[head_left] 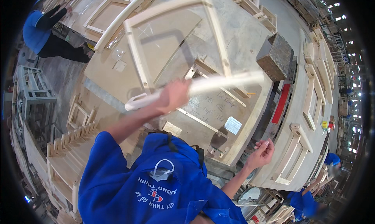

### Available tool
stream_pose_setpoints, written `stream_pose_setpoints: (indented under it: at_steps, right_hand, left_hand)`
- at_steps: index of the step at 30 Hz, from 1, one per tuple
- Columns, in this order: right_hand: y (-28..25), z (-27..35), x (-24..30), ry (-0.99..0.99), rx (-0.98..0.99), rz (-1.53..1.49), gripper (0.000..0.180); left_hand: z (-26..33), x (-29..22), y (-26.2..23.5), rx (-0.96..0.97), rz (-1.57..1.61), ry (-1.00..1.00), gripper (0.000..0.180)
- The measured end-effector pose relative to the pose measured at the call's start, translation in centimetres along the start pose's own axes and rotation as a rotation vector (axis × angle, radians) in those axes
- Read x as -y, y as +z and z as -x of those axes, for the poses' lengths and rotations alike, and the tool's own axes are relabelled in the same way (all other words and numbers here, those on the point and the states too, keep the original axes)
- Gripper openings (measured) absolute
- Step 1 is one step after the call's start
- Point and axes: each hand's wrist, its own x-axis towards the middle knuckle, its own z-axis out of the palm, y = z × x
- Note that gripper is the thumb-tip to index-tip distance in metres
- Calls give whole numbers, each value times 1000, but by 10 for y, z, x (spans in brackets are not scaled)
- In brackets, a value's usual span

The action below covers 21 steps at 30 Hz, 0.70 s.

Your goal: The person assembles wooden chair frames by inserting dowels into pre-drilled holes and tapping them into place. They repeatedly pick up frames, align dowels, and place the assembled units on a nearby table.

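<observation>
My left hand (175,96) is wrapped round the thick near rail of a pale wooden frame (216,32), which is tilted up over the worktable (238,28) and smeared by motion. Two side pieces run from that rail to a far crosspiece. Beneath it lies a jig of wooden strips (203,122) on a board with handwriting. My right hand (262,153) is held off the table's right edge, away from the frame. Its fingers are curled with the tips together; whatever they may hold is too small to make out. A white paper label (233,125) lies on the board.
A heavy metal block (275,57) and a red strip (280,103) border the board on the right. Wooden frames (291,155) lie on the right-hand table. More frames (74,146) are stacked at left. One person (47,34) stands far left, others (304,200) lower right.
</observation>
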Motion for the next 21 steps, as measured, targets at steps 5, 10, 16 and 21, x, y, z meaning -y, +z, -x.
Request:
stream_pose_setpoints:
  at_steps: [5, 10, 16, 21]
  right_hand:
    - [-25, 21, -41, 77, 46, 93, 21]
    - [-38, 49, -70, 84, 79, 101, 18]
    - [-44, 69, -73, 211, 141, 193, 18]
    - [-45, 66, -81, 239, 239, 213, 18]
  left_hand:
    - [-85, 79, -34, -244, 46, -213, 41]
    - [-137, 176, -15, -407, 69, -176, 43]
    - [-151, 170, -4, -323, 176, -310, 48]
    - [-178, 182, -7, -344, 55, -237, 55]
